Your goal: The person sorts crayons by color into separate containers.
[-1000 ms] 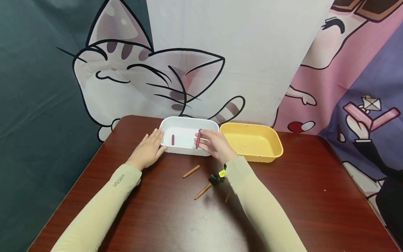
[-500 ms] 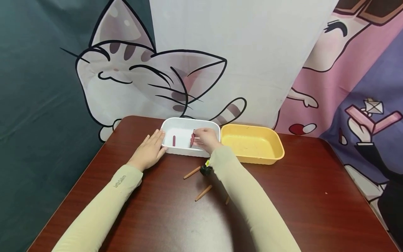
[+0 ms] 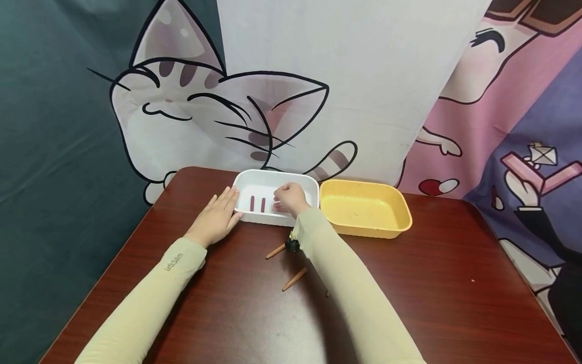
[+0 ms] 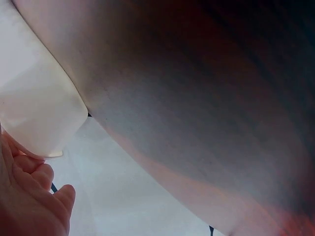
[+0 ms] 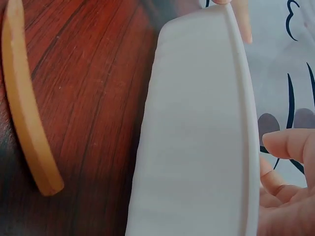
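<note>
Two dark red sticks, the left stick (image 3: 252, 203) and the right stick (image 3: 263, 205), lie side by side and apart on the floor of the white tray (image 3: 268, 219), at the centre of the frame. The step in hand appears to be setting such sticks in this tray.

Work from left to right. Your left hand (image 3: 215, 217) has its fingers extended and touches the tray's left end; use it as a light brace, since too firm a push could slide the tray. Your right hand (image 3: 291, 198) is over the tray's right half, thumb and fingers slightly apart with no stick visible between them. Lift it straight up before moving sideways, so that your fingers do not disturb the row. Raise the wrist enough to clear the tray's near rim. Mind the three brown sticks (image 3: 294, 279) on the surface (image 3: 218, 303), lower centre of the frame: your right sleeve (image 3: 345, 283) partly covers one and could roll it. The yellow tray (image 3: 366, 231), right of centre, shows no contents.

Markings, left to right: your left sleeve (image 3: 159, 283) carries dark print (image 3: 173, 261) beginning "Let's"; the remainder is too small to confirm. No label is visible on either tray.
</note>
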### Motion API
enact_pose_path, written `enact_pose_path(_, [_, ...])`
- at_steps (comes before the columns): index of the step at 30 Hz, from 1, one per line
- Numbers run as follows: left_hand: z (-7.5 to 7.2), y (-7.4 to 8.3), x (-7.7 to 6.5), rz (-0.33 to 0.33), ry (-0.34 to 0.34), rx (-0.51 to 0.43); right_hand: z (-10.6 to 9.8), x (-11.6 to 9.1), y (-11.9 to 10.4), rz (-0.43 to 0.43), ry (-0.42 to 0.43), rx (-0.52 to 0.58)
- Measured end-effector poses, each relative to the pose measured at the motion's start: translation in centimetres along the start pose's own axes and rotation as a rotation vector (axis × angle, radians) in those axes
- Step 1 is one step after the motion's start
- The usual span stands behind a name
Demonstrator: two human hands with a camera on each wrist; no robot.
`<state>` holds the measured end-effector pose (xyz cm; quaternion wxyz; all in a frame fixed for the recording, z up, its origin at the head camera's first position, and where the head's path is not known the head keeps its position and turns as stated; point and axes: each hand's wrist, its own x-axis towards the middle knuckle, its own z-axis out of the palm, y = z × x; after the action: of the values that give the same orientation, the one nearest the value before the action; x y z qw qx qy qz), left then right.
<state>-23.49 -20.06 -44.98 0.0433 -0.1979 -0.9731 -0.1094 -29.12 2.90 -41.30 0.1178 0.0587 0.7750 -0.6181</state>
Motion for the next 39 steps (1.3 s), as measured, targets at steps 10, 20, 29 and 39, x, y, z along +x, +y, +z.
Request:
enact_pose_path(10, [-0.1,0.0,0.0,0.004,0.006,0.002,-0.8,-1.5,-0.4,-0.098,-0.024,-0.047])
enact_pose_path(20, [0.0,0.0,0.0,-0.002,0.003,-0.001,-3.5,-4.5,-0.5,-0.291,-0.08,-0.128])
enact_pose_path(29, [0.0,-0.1,0.1,-0.003,0.003,-0.004,-6.3,-8.6,0.5,-0.475,-0.118,-0.208])
enact_pose_path(39, [0.0,-0.2,0.1,-0.002,0.0,-0.002,-9.5,-11.5,3.5,-0.532,-0.146,-0.367])
